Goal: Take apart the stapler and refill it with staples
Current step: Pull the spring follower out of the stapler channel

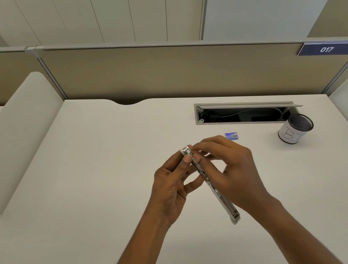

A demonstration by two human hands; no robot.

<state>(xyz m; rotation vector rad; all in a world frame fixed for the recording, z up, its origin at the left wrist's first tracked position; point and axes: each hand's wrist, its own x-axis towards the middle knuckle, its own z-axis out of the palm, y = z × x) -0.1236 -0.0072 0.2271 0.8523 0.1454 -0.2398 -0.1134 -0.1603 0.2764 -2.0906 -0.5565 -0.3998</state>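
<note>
A long silver metal stapler part (220,201) is held above the white desk (87,188), slanting from upper left to lower right. My left hand (171,186) grips its upper end with thumb and fingers. My right hand (232,168) pinches the same upper end from the right, its fingertips touching the metal near the tip. Whether staples lie in the channel is hidden by my fingers. A small blue staple box (232,135) lies on the desk just beyond my right hand.
A black mesh cup (295,129) wrapped in white paper stands at the right. Behind it an open cable slot (244,112) cuts into the desk. A beige partition (160,71) with a blue "017" sign (327,49) closes off the back.
</note>
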